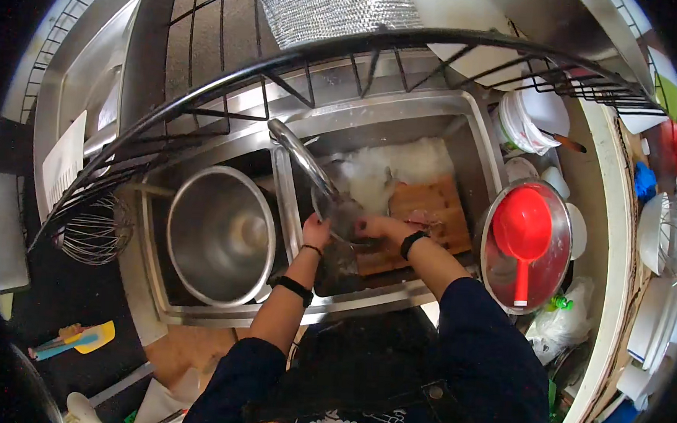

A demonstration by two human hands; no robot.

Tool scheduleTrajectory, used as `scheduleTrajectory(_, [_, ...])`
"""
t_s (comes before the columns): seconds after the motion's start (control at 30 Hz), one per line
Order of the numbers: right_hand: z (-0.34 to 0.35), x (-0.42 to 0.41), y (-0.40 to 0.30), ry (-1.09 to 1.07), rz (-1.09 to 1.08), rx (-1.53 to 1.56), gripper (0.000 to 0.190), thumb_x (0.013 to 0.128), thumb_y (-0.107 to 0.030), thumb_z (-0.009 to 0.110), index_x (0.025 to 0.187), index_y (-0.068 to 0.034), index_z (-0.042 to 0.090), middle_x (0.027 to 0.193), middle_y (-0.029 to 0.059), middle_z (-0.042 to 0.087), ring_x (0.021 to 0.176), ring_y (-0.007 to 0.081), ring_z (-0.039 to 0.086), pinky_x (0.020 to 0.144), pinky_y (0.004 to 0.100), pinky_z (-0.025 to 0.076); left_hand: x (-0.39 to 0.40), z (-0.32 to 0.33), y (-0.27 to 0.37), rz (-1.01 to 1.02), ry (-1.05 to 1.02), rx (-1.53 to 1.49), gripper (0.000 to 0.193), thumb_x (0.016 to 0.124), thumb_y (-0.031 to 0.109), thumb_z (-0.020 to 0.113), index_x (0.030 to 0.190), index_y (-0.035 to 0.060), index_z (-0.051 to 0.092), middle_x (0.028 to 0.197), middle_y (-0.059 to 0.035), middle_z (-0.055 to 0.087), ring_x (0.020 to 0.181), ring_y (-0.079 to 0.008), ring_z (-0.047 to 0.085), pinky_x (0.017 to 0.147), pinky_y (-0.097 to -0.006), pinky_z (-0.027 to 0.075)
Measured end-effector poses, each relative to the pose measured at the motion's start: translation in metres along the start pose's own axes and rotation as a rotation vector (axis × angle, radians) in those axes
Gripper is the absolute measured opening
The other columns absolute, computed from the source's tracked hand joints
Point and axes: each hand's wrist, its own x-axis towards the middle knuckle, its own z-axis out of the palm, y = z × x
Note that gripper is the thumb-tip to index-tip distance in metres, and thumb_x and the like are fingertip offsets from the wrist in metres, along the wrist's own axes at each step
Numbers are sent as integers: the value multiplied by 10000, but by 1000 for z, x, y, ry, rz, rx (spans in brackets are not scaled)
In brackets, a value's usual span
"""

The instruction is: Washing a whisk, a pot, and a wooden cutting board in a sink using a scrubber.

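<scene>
Both my hands are in the right basin of a steel sink (484,124), below the curved chrome faucet (304,158). My left hand (316,231) grips the near-left rim of a round, grey, bowl-like vessel (344,216), blurred under the faucet's mouth. My right hand (385,228) is closed at the vessel's right side, its fingertips partly blurred. Under and beside my right hand lies a wooden cutting board (431,202) with small pinkish scraps on it. White, translucent material (416,158), perhaps plastic or foam, lies behind the board.
A large steel pot (222,237) occupies the left basin. A black wire rack (376,38) arches across the sink's far side. To the right, a red ladle (523,221) rests in a steel bowl (484,271); a white tub (527,124) stands behind. A whisk (93,236) is at left.
</scene>
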Motion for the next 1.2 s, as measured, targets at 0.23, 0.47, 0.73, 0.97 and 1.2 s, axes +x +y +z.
scheduleTrajectory(0.23, [11, -5, 48, 618, 219, 453, 247, 728, -187, 615, 890, -39, 502, 805, 92, 549, 750, 185, 514, 635, 324, 424, 14, 2, 67, 233, 17, 423, 219, 739, 175, 514, 916, 50, 538, 905, -195, 535, 729, -377, 541, 635, -447, 451])
scheduleTrajectory(0.47, [-11, -30, 29, 1113, -25, 803, 273, 787, -232, 553, 962, -30, 494, 851, 86, 543, 791, 174, 506, 682, 307, 413, 15, -15, 107, 338, 39, 554, 275, 772, 200, 510, 950, -5, 555, 812, -238, 541, 683, -372, 520, 595, -436, 437])
scheduleTrajectory(0.73, [-25, -57, -1, 799, 18, 1365, 355, 794, -290, 508, 1015, -12, 507, 883, 75, 554, 788, 166, 514, 684, 307, 414, 21, -11, 53, 348, -47, -33, 142, 757, 94, 544, 867, 6, 550, 654, -72, 535, 607, -161, 516, 567, -289, 420])
scheduleTrajectory(0.97, [-12, -65, -18, 781, 279, 8, 499, 648, -231, 622, 1079, -46, 451, 991, 179, 513, 833, 311, 551, 704, 401, 452, -12, -32, 76, -102, -118, -227, 121, 717, 55, 532, 823, 2, 556, 658, -54, 570, 570, -95, 521, 518, -253, 407])
scheduleTrajectory(1.2, [-33, -31, -34, 1021, 36, -180, 390, 675, -108, 570, 1045, -94, 445, 972, 158, 484, 837, 362, 525, 712, 432, 435, -3, -15, 44, 41, -349, -139, 145, 701, 55, 545, 825, -17, 562, 679, -63, 580, 586, -131, 548, 533, -264, 448])
